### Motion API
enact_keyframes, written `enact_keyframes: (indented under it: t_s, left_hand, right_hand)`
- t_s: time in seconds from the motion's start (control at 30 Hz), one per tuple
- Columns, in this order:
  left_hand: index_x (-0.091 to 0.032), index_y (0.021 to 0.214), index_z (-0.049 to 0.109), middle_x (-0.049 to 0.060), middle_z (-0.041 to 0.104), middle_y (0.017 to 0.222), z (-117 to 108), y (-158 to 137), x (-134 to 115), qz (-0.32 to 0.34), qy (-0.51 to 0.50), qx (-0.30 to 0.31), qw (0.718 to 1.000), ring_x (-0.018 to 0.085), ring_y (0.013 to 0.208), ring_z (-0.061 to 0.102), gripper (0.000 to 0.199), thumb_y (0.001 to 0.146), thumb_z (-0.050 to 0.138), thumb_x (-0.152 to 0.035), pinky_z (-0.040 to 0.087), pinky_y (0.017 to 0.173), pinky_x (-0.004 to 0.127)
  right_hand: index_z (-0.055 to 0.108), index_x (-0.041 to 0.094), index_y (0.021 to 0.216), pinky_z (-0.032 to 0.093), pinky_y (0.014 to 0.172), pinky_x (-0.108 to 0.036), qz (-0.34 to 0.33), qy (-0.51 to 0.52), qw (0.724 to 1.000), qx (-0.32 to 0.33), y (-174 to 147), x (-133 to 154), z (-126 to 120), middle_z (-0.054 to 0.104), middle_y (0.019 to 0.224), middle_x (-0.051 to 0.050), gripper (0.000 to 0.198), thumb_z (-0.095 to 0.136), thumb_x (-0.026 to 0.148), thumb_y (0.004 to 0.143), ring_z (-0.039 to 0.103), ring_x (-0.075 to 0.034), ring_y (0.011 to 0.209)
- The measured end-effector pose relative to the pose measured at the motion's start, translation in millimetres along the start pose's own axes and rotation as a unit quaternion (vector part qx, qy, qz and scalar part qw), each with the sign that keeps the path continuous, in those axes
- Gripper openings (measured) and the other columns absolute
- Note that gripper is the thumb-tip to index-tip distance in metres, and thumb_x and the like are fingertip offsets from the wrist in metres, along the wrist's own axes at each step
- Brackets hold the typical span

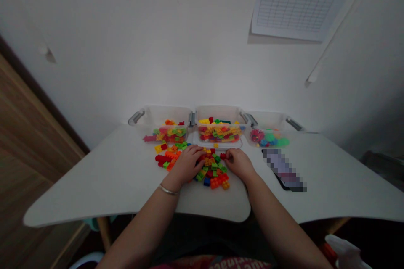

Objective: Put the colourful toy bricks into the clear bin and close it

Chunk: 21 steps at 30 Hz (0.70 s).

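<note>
From the head camera, both hands rest on a loose pile of coloured building bricks [212, 169] near the middle of the white tabletop [94, 185]. The left hand [187, 164] lies palm down on the pile's left part, fingers spread flat. The right hand [239, 163] seems to pinch a small red brick [223, 156] at the pile's far right edge, though blur leaves that uncertain. Beyond stand three clear bins [217, 114] of pieces; a dark phone [284, 170] lies right.
</note>
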<state>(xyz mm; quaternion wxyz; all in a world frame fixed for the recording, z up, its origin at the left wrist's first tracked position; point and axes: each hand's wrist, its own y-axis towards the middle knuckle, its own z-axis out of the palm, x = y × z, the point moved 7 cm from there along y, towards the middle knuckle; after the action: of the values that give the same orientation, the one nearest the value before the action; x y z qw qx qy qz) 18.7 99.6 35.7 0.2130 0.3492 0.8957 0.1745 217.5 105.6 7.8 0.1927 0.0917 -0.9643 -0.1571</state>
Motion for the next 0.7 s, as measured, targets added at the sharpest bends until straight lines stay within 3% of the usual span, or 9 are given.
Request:
enact_keyframes:
  t_s: [0.13,0.27,0.4,0.53,0.7]
  left_hand:
    - [-0.020,0.120,0.065,0.009,0.064,0.127,0.0,0.3,0.2,0.002,-0.008,-0.004,1.000,0.025,0.123,0.053,0.031,0.090,0.055,-0.022,0.042,0.110,0.048]
    - [-0.018,0.118,0.066,0.010,0.064,0.127,-2.3,1.1,-0.7,0.000,-0.011,0.001,1.000,0.026,0.122,0.053,0.030,0.090,0.057,-0.023,0.042,0.110,0.049]
    - [-0.016,0.117,0.067,0.011,0.064,0.127,-3.5,1.2,-1.9,0.002,-0.011,0.010,1.000,0.027,0.122,0.052,0.029,0.090,0.058,-0.023,0.042,0.111,0.048]
    - [-0.018,0.119,0.066,0.010,0.064,0.127,-3.1,0.7,-1.4,-0.002,-0.002,0.007,1.000,0.027,0.124,0.052,0.030,0.090,0.057,-0.022,0.043,0.110,0.049]
    - [-0.019,0.117,0.067,0.010,0.065,0.126,-2.0,1.3,-0.6,-0.003,-0.007,0.003,1.000,0.026,0.123,0.052,0.028,0.091,0.056,-0.024,0.042,0.110,0.049]
  right_hand:
    - [0.055,0.022,0.072,0.040,0.068,-0.029,-0.003,0.031,0.999,-0.042,0.6,3.2,-6.9,0.062,0.073,-0.001,0.011,0.062,0.020,0.079,0.055,-0.019,0.074]
    - [0.047,0.024,0.072,0.041,0.066,-0.029,-0.009,0.126,0.971,-0.205,-1.7,8.8,-41.3,0.057,0.074,-0.001,0.017,0.060,0.027,0.082,0.052,-0.017,0.071]
    - [0.039,0.025,0.070,0.041,0.067,-0.030,-0.025,0.148,0.930,-0.335,-5.1,9.2,-78.4,0.052,0.074,0.000,0.024,0.058,0.032,0.084,0.048,-0.017,0.070]
    - [0.043,0.024,0.072,0.041,0.072,-0.033,-0.004,0.135,0.919,-0.371,10.3,-1.9,-100.0,0.052,0.076,-0.001,0.021,0.058,0.033,0.084,0.049,-0.019,0.074]
    - [0.049,0.023,0.073,0.041,0.079,-0.036,0.034,0.118,0.932,-0.340,46.9,-12.9,-107.4,0.057,0.077,-0.002,0.019,0.061,0.034,0.082,0.052,-0.021,0.080]
